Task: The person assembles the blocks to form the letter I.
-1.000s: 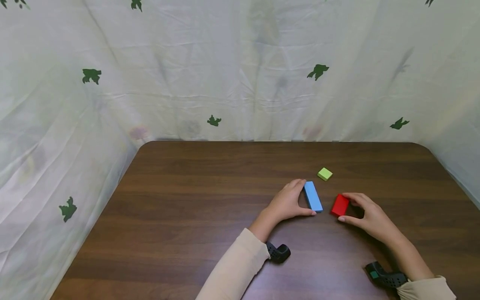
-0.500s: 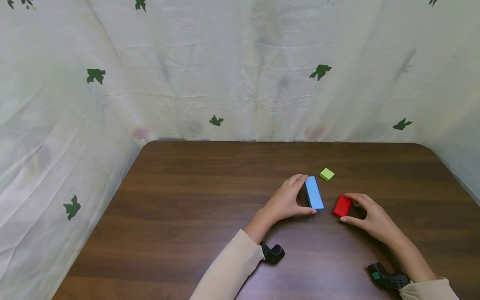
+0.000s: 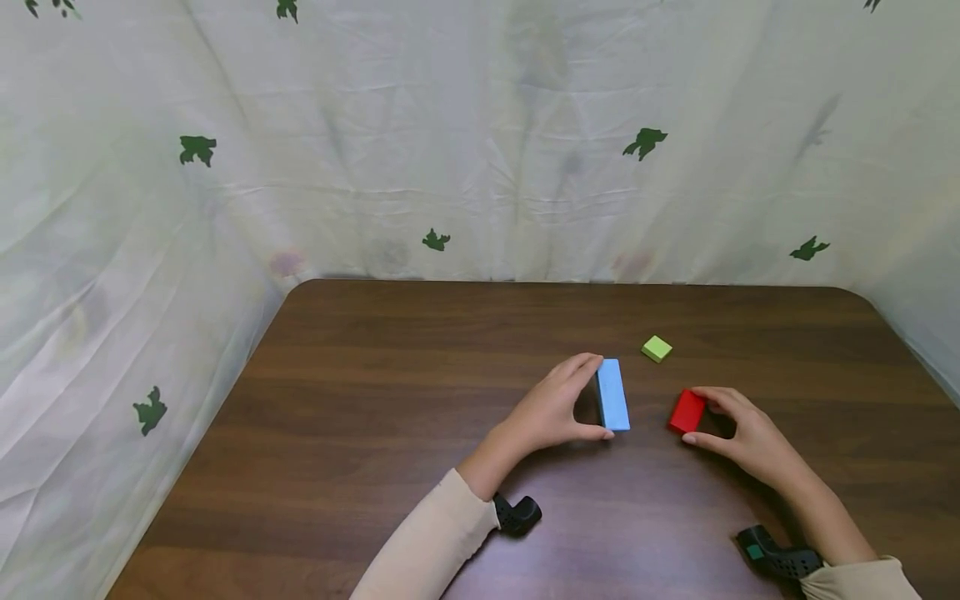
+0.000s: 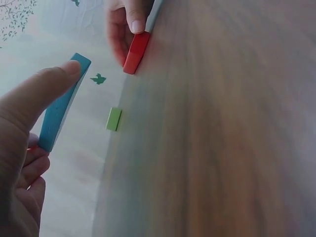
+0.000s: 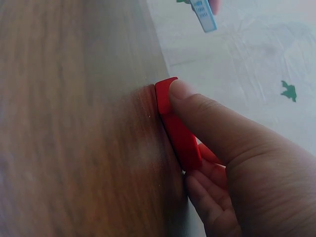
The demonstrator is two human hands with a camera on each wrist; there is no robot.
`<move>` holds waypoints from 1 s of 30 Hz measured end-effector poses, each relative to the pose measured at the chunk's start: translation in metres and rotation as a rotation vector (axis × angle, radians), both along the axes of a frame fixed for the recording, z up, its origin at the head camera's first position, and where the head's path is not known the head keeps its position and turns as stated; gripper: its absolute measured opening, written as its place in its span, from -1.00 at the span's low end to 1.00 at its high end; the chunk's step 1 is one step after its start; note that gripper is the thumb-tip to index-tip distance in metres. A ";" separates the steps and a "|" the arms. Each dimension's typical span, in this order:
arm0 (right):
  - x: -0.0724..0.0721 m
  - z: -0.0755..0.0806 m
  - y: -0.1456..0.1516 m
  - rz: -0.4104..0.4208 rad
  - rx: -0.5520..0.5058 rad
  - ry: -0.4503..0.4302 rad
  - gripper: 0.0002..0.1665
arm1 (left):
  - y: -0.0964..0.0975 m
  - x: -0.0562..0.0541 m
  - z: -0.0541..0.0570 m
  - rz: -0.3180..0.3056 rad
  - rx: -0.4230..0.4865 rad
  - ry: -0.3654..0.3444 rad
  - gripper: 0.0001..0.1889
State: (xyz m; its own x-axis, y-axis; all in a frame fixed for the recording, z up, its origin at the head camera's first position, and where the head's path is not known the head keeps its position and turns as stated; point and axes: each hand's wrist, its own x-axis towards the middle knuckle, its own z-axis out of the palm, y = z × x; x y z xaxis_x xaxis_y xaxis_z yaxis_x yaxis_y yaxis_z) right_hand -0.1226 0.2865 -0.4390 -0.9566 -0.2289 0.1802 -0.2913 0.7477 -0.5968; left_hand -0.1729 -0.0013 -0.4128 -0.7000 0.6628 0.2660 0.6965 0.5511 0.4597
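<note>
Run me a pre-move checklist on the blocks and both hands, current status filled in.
1. Left hand grip on blue block: ok, held between thumb and fingers.
2. Blue block off the table: ok, both wrist views show it raised.
3. Right hand grip on red block: ok, thumb and fingers at its ends.
4. Red block seated flat: cannot tell; it is low, but full contact isn't certain.
5. Blue and red blocks apart: ok, visible gap.
6. Green block in hand: not ok, neither hand touches it.
</note>
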 end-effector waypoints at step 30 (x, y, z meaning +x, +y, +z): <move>0.000 0.000 0.001 -0.001 0.002 -0.002 -0.20 | -0.050 0.003 -0.008 0.002 -0.070 -0.065 -0.04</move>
State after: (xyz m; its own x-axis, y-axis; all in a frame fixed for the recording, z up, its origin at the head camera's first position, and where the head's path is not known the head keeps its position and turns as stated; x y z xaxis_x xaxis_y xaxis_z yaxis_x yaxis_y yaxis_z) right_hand -0.1229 0.2871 -0.4389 -0.9573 -0.2281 0.1777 -0.2891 0.7491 -0.5961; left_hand -0.1700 -0.0514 -0.4203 -0.7154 0.6769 0.1730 0.6654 0.5846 0.4643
